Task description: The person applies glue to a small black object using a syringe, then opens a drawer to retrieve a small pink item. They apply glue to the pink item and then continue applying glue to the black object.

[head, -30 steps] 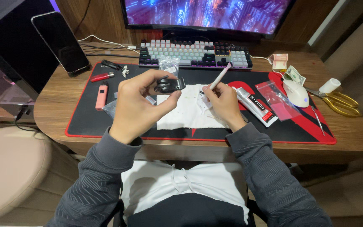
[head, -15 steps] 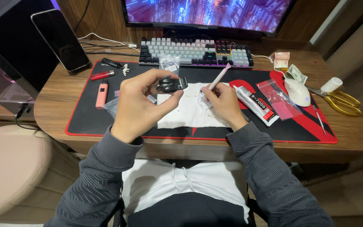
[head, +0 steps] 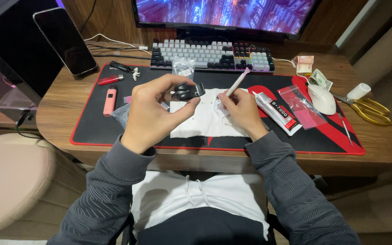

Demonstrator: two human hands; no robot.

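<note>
My left hand (head: 153, 111) holds a small black part (head: 186, 91) pinched between thumb and fingers, raised over the white cloth (head: 203, 121) on the black and red desk mat (head: 91, 127). My right hand (head: 240, 109) rests on the cloth's right side and grips a thin pink-white stick (head: 239, 82) like a pen, its tip pointing up towards the keyboard. Small dark specks lie on the cloth between the hands.
A glue tube (head: 277, 110) and clear bag (head: 301, 106) lie right of my right hand. Further right are a white mouse (head: 322, 98), gold scissors (head: 372, 110) and a banknote (head: 321, 80). A keyboard (head: 212, 54), phone (head: 65, 41), pink device (head: 110, 100) and red lighter (head: 110, 80) sit behind and left.
Both hands stay over the cloth; the left hand has turned the black part slightly. The right hand with the stick has barely moved.
</note>
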